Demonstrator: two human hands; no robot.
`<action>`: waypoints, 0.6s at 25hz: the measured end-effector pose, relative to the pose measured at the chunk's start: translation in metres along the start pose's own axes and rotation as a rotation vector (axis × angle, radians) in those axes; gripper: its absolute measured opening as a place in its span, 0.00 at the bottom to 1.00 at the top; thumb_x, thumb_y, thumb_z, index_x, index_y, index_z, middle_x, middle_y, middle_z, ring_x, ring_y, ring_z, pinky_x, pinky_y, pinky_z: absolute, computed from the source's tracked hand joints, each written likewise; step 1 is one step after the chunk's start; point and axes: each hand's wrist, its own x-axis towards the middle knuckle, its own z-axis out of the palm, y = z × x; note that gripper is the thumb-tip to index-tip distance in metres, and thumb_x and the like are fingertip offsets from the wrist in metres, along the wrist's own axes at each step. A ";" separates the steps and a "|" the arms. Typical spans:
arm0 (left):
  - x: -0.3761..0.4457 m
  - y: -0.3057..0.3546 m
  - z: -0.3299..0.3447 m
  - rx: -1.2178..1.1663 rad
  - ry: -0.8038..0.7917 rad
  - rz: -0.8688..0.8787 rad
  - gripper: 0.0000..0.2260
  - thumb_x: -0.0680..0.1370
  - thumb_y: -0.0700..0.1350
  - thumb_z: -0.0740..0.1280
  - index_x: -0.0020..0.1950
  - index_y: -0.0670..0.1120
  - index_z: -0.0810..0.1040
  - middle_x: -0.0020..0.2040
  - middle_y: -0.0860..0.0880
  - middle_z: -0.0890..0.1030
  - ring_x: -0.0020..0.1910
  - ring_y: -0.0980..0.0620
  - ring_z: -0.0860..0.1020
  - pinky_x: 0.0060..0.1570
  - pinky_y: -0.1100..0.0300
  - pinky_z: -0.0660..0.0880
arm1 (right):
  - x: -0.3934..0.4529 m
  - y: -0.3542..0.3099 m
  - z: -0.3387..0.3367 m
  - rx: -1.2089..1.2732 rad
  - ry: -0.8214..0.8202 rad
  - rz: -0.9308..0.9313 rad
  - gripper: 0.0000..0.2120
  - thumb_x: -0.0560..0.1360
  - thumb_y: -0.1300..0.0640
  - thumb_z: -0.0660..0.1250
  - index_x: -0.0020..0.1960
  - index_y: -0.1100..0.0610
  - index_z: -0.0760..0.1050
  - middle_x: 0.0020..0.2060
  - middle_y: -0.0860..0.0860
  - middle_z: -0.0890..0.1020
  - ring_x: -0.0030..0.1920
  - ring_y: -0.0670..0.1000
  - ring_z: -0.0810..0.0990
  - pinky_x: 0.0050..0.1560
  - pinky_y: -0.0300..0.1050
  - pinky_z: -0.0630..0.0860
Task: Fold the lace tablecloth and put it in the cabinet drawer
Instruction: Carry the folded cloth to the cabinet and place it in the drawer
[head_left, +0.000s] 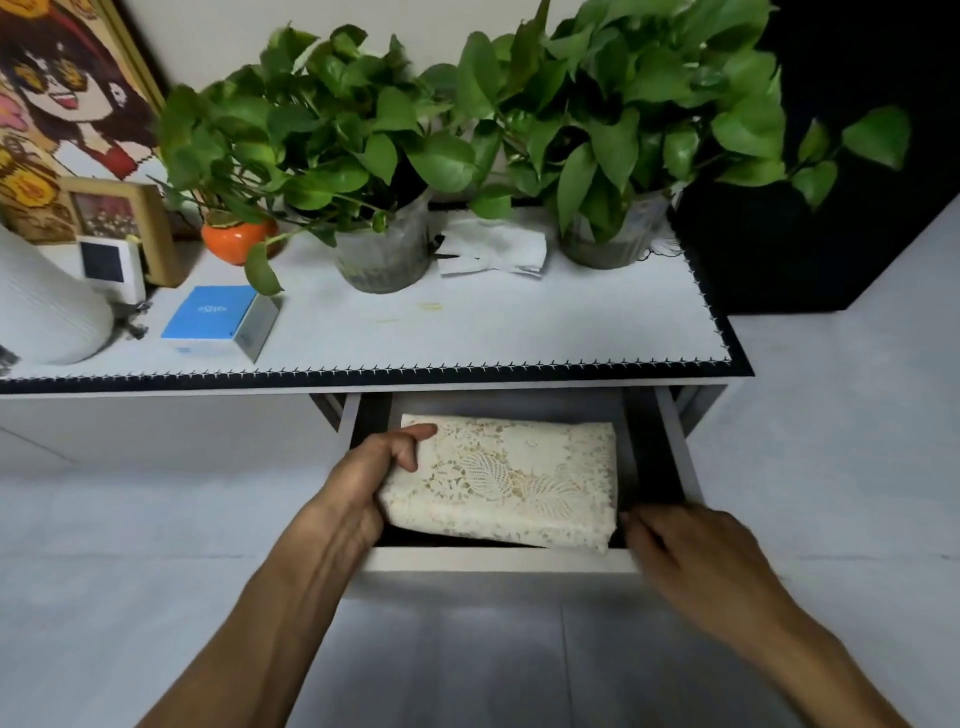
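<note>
The cream lace tablecloth (511, 480), folded into a thick rectangle, lies inside the pulled-out cabinet drawer (498, 562), its near edge resting just above the drawer's front panel. My left hand (366, 478) grips the cloth's left end, thumb on top and fingers underneath. My right hand (696, 553) hovers at the drawer's front right corner, just right of the cloth, fingers loosely spread and slightly blurred; it holds nothing.
The white cabinet top (467, 332) carries two leafy potted plants (384, 249) (613, 234), an orange pot (236, 240), a blue box (215, 319), a small white device (109, 267), a photo frame, crumpled paper (491, 249) and a white lamp shade (41, 306). A black cabinet (810, 208) stands to the right.
</note>
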 end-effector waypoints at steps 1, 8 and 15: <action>0.003 -0.004 -0.003 0.013 0.008 -0.005 0.20 0.62 0.33 0.58 0.43 0.47 0.87 0.46 0.44 0.84 0.43 0.42 0.80 0.38 0.57 0.79 | 0.001 -0.003 0.010 -0.102 -0.023 -0.031 0.12 0.81 0.47 0.51 0.51 0.47 0.73 0.43 0.44 0.81 0.45 0.47 0.78 0.41 0.43 0.67; 0.019 -0.031 0.002 0.088 0.105 -0.007 0.20 0.63 0.29 0.59 0.43 0.44 0.86 0.52 0.49 0.82 0.52 0.47 0.77 0.38 0.60 0.74 | 0.063 -0.018 0.032 1.040 -0.433 0.379 0.17 0.76 0.42 0.64 0.63 0.40 0.65 0.53 0.44 0.78 0.48 0.50 0.77 0.43 0.48 0.76; 0.023 -0.051 -0.010 0.690 -0.159 -0.028 0.19 0.73 0.29 0.60 0.57 0.47 0.76 0.54 0.45 0.78 0.53 0.47 0.78 0.48 0.56 0.79 | 0.078 -0.001 0.064 0.895 -0.476 0.524 0.23 0.71 0.59 0.72 0.64 0.53 0.68 0.52 0.57 0.81 0.47 0.58 0.83 0.50 0.55 0.82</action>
